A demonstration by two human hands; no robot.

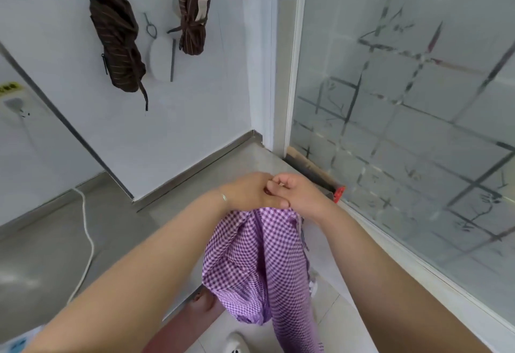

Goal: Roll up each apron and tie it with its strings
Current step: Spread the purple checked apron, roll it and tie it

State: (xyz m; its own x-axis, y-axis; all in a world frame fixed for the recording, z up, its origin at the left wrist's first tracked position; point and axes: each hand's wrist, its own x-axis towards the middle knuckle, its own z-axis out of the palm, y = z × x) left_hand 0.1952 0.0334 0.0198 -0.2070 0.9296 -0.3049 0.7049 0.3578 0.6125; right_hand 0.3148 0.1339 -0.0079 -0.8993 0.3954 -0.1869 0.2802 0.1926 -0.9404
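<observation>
Two hands meet at the top of a purple-and-white checked apron (259, 266), which hangs below them in mid-air over the pale tiled floor (328, 305). The left hand (248, 192) and the right hand (301, 192) press together knuckle to knuckle, fingers curled inward, and both seem to pinch the upper edge of the cloth; the exact spot each finger grips is hidden behind the hands themselves. A thin bangle (223, 197) sits on the left wrist.

The apron is gathered into a loose, bulky bundle with deep vertical folds, wider in the middle and narrowing to a flap that runs out of the bottom of the view. Its small gingham squares are lilac and darker violet. Its long axis runs up and down, top at the hands, lower end pointing to the floor near the person's foot (202, 304). A narrow strip of the same cloth, perhaps a string, trails along its right side, too blurred to be sure.

On the white wall beyond, two dark brown striped aprons hang rolled. The left brown apron (117, 43) leans with its top to the left and a string dangling from its lower end. The right brown apron (193, 11) hangs nearly upright, tied round its middle with its own string. Between them is a small metal hook (150, 28). A white cable (86, 241) curves across the grey floor on the left, and a frosted glass panel (404, 101) with a tile pattern fills the right.
</observation>
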